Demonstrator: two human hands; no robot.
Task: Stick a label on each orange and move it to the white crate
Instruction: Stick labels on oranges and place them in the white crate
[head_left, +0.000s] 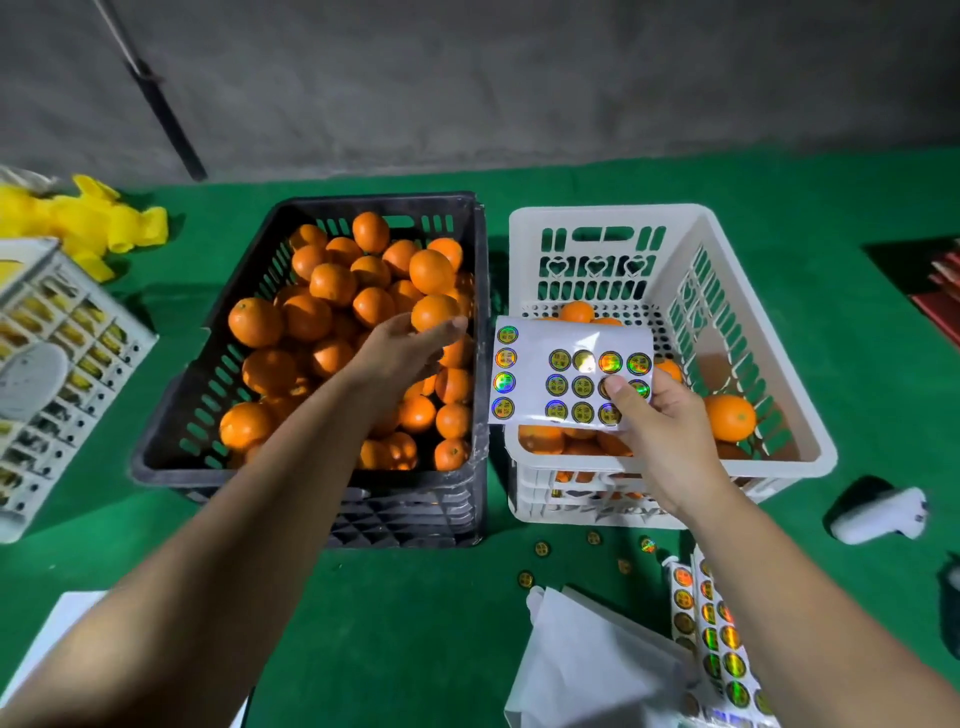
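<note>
Orange fruit piled high in the black crate (332, 519), left of centre on the green counter (415, 623). Left hand (400, 348) reaches over the pile, fingers curled under one orange (434, 312) at the crate's right side, cupping it; whether it is lifted clear of the pile cannot be told. No label seen on that orange from this angle. Right hand (660, 421) pinches a label sheet (566, 379), thumb on top, held over the near-left corner of the white crate (810, 452), which sits just right of the black one. Sheet has about a dozen round holographic labels plus a column of four at its left edge, with a bare gap between, so some look already peeled.

Progress: early. A handful of oranges lie in the white crate; labels on them are not readable here. Black crate is still nearly full, so most of the job is left. Likely next: peel a label and stick it on the cupped orange.

Hard to see: sheet and right hand hide the near part of the white crate's contents, so no count. More label strips (711, 639) and white backing paper (587, 665) lie near right, cut off by the frame edge. Loose labels (543, 548) are scattered on the counter.
</note>
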